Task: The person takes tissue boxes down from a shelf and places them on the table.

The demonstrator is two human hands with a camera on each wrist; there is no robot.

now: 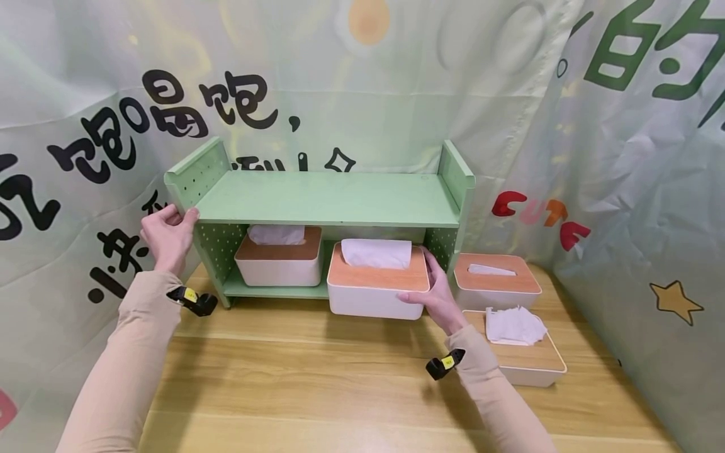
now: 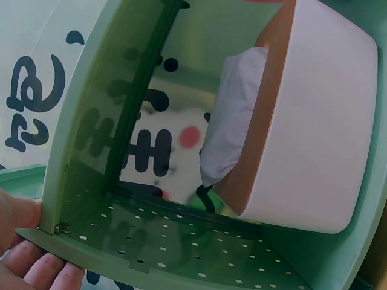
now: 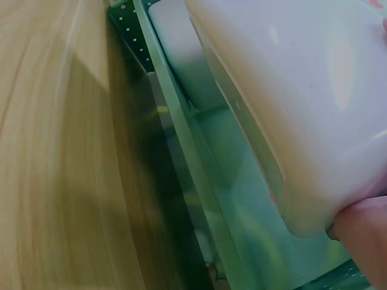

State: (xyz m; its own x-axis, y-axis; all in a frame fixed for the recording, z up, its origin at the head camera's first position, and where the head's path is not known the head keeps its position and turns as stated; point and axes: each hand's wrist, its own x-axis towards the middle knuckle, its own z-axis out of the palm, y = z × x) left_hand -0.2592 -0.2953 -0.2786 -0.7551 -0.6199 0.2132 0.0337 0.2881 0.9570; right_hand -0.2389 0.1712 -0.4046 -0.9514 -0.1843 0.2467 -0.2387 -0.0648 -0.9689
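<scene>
My right hand (image 1: 435,296) grips a white tissue box (image 1: 370,302) with a wood-look lid by its right end, thumb on the front face. The box is held at the front of the lower tier of a green two-tier shelf (image 1: 328,195); in the right wrist view its white body (image 3: 302,90) hangs above the tier's floor. My left hand (image 1: 170,236) holds the shelf's left side by the upper board, and in the left wrist view its fingers (image 2: 45,269) curl round the perforated panel's edge. Another tissue box (image 1: 277,267) stands on the lower tier at the left.
Two more tissue boxes stand on the wooden table (image 1: 294,384) right of the shelf: one behind (image 1: 498,296), one nearer (image 1: 527,365) beside my right forearm. A printed curtain (image 1: 396,113) hangs behind and along both sides.
</scene>
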